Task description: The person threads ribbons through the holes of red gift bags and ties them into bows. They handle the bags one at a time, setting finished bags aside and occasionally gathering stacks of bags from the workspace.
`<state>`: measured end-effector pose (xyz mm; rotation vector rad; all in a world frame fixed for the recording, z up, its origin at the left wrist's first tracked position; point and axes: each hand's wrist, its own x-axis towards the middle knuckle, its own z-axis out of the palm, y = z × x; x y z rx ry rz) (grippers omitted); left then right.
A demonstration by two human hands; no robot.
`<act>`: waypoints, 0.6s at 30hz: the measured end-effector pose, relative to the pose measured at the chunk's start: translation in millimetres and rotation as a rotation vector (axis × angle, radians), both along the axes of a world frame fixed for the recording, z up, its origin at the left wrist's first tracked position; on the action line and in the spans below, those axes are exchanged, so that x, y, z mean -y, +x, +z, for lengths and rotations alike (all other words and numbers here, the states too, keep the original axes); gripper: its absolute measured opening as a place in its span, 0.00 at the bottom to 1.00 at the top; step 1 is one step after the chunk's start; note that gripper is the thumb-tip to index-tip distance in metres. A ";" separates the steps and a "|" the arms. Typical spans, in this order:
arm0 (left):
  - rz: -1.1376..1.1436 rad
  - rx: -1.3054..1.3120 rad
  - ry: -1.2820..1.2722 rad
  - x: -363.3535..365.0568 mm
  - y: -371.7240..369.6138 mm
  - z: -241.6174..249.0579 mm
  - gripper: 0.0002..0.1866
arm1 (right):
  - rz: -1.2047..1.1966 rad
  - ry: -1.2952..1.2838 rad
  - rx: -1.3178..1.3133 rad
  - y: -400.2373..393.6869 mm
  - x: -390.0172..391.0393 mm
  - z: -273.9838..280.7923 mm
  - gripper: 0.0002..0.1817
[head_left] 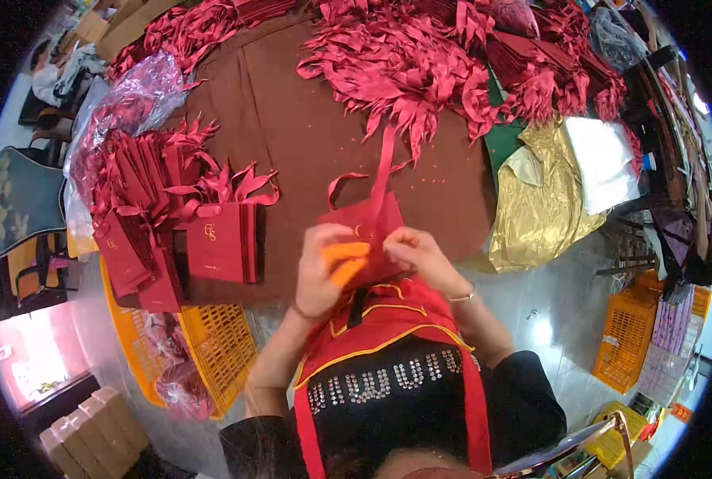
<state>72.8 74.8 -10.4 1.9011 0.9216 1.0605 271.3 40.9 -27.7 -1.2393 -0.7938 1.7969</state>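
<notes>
Both hands grip a small red gift bag (364, 227) at the near edge of the brown table (292, 120). The left hand (324, 267), its fingertips capped in orange, pinches the bag's left side; the right hand (420, 257) clasps its right. A ribbon (384, 164) rises from the bag. Finished bags (172, 223) lie stacked to the left.

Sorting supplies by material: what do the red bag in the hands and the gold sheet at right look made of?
Red bag: seemingly matte paper or card, holding flat faces; its handle looks like satin ribbon. Gold sheet: likely foil paper, shiny and sharply crumpled.
</notes>
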 end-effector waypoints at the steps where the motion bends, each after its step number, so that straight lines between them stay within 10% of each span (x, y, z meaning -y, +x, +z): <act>1: 0.022 0.041 -0.151 -2.8 -15.1 11.8 0.14 | -0.055 0.115 0.086 1.5 -4.8 3.6 0.05; 4: 0.080 0.792 -0.289 -15.9 -60.4 42.4 0.17 | -0.129 0.319 0.396 14.6 -27.1 -14.4 0.07; 7: 0.029 0.926 -0.051 -26.2 -99.1 73.2 0.15 | -0.033 0.572 0.901 23.1 -53.0 -14.2 0.12; 13: 0.317 0.260 -0.654 -35.1 -68.4 43.1 0.11 | 0.246 0.835 1.241 17.4 -61.7 -25.9 0.20; 17: 0.098 -0.045 -0.821 -16.4 -22.8 -24.3 0.11 | 0.219 0.761 1.282 10.0 -49.2 -25.0 0.21; 18: 0.099 -0.086 -0.522 -8.8 -12.3 -50.1 0.11 | 0.210 0.712 1.299 8.5 -44.9 -25.2 0.20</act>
